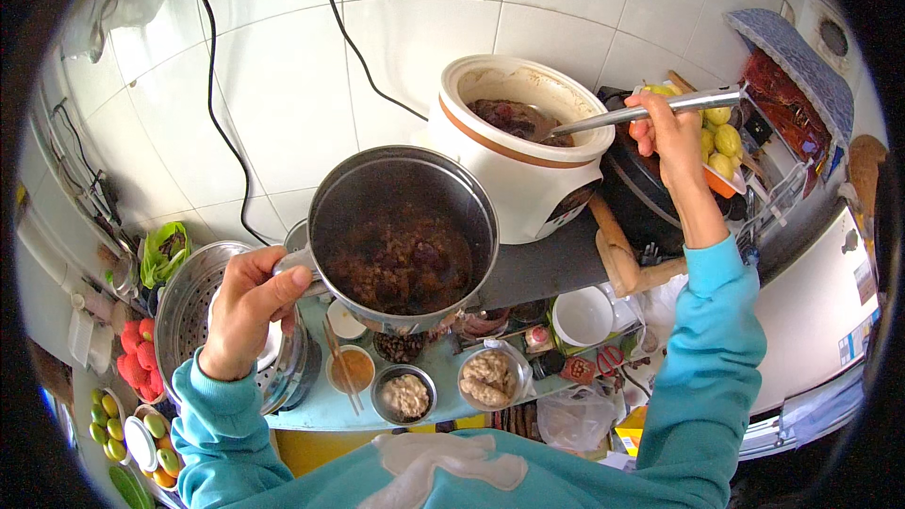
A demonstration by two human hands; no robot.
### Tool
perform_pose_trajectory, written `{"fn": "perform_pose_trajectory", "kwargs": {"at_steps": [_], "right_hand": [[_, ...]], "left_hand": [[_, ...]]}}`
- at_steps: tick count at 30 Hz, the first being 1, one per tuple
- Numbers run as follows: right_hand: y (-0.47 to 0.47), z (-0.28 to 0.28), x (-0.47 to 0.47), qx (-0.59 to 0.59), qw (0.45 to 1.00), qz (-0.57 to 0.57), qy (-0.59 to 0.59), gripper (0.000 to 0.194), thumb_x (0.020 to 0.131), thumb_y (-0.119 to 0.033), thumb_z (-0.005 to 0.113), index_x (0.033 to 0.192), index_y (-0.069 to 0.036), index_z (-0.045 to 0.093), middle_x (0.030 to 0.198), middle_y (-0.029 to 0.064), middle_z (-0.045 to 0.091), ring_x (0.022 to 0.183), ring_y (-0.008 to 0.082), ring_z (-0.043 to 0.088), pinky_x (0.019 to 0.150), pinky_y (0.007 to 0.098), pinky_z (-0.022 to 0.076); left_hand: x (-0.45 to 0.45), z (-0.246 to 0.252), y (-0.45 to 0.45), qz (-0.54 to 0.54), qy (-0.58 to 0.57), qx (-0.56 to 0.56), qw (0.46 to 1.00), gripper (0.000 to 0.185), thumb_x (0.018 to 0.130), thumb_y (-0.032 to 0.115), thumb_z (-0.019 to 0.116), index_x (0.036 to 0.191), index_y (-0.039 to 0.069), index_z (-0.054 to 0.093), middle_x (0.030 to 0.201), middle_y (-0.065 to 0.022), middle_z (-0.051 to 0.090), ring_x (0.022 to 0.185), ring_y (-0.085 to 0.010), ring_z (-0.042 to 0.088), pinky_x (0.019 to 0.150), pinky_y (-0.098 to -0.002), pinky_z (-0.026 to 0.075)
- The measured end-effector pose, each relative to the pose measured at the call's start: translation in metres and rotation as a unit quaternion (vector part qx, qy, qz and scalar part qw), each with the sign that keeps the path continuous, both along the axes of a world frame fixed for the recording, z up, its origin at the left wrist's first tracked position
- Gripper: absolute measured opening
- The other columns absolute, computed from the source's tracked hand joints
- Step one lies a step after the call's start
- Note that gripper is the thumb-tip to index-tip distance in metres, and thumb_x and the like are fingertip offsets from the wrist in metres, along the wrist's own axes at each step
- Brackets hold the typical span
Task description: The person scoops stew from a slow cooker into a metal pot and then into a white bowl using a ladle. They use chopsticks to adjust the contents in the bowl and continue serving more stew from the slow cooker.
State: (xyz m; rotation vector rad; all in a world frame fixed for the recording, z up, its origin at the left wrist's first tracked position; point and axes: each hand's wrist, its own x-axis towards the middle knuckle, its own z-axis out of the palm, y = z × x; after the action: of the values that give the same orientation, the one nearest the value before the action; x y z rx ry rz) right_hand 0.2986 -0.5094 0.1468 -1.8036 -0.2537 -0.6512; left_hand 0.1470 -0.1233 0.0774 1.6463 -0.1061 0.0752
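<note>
My left hand (256,304) grips the handle of a metal saucepan (404,240), raised above the counter and tilted so that its dark, lumpy liquid shows. Behind it to the right stands a white electric stew pot (520,155) without a lid, with dark food and liquid inside. My right hand (668,134) holds the long metal handle of a utensil (636,113), which slants down into the stew pot. The utensil's lower end is partly hidden in the food.
Below the saucepan are a bowl of orange paste (351,369) with chopsticks across it and bowls of pale food (404,394). A perforated steamer (191,297) stands left. Yellow-green fruit (725,141) lies right, past a wooden stand (622,261). Black cords (219,102) hang along the tiled wall.
</note>
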Motion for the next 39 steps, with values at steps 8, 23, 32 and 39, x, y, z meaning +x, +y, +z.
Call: {"fn": "perform_pose_trajectory", "kwargs": {"at_steps": [8,23,32,39], "right_hand": [[-0.013,0.002,-0.002,0.047,0.999,-0.005,-0.002,0.026,0.079,-0.022,0.052,0.078,0.002,0.062,0.051,0.0025,0.05,0.036,0.0069,0.041,0.033,0.0194,0.032],[-0.032,0.013,0.004,0.093,0.996,-0.015,0.002,0.028,0.078,-0.026,0.051,0.081,-0.001,0.063,0.053,0.0003,0.05,0.039,0.0059,0.041,0.037,0.0187,0.0298],[-0.037,0.026,0.003,0.108,0.994,-0.021,0.001,0.028,0.077,-0.027,0.053,0.083,-0.002,0.063,0.053,0.0002,0.05,0.04,0.0056,0.039,0.037,0.0187,0.0292],[-0.039,0.037,0.0,0.107,0.994,0.001,0.001,0.029,0.077,-0.028,0.054,0.085,-0.001,0.063,0.054,0.0006,0.049,0.041,0.0062,0.039,0.039,0.0191,0.0291]], "left_hand": [[0.004,0.003,0.004,-0.014,0.002,-0.017,1.0,0.028,0.08,0.024,0.058,0.061,0.007,0.047,0.05,0.0046,0.039,0.041,-0.0028,0.036,0.037,-0.0183,0.035],[0.026,0.029,-0.005,-0.046,-0.004,-0.007,0.999,0.03,0.081,0.028,0.057,0.062,0.009,0.044,0.05,0.005,0.036,0.042,-0.0033,0.032,0.036,-0.0188,0.031],[0.043,0.036,-0.016,-0.049,-0.001,0.003,0.999,0.027,0.082,0.028,0.054,0.065,0.009,0.046,0.049,0.0055,0.035,0.038,-0.0032,0.03,0.033,-0.0186,0.03],[0.05,0.045,-0.023,-0.065,0.01,0.008,0.998,0.031,0.082,0.027,0.056,0.058,0.012,0.042,0.049,0.0066,0.033,0.04,-0.0028,0.029,0.035,-0.0185,0.03]]}}
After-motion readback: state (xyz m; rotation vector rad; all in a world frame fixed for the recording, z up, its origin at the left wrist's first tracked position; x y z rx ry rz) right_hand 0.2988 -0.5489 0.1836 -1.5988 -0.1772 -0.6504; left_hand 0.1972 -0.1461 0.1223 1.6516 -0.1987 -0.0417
